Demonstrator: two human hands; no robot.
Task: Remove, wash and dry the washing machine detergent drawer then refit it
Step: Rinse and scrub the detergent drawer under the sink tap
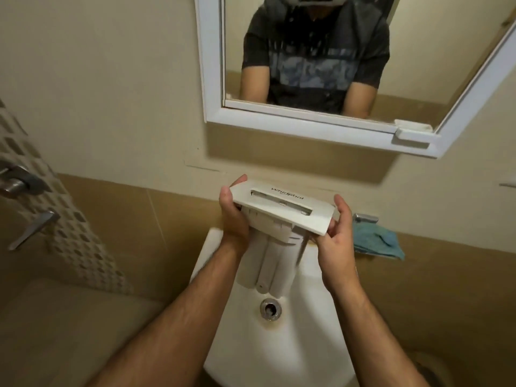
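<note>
The white detergent drawer [282, 210] hangs over the white sink [304, 328], front panel up and facing me, its grey body pointing down toward the drain [270, 309]. My left hand [234, 216] grips the panel's left end, thumb over the top edge. My right hand [336, 241] holds the panel's right end with fingers curled round its corner. The tap is hidden behind the drawer.
A blue cloth [377, 241] lies on the ledge right of the sink, next to a chrome fitting [365, 218]. A white-framed mirror [321, 79] hangs above. Chrome shower handles [19, 181] stick out at the left, above a beige tub edge [69, 317].
</note>
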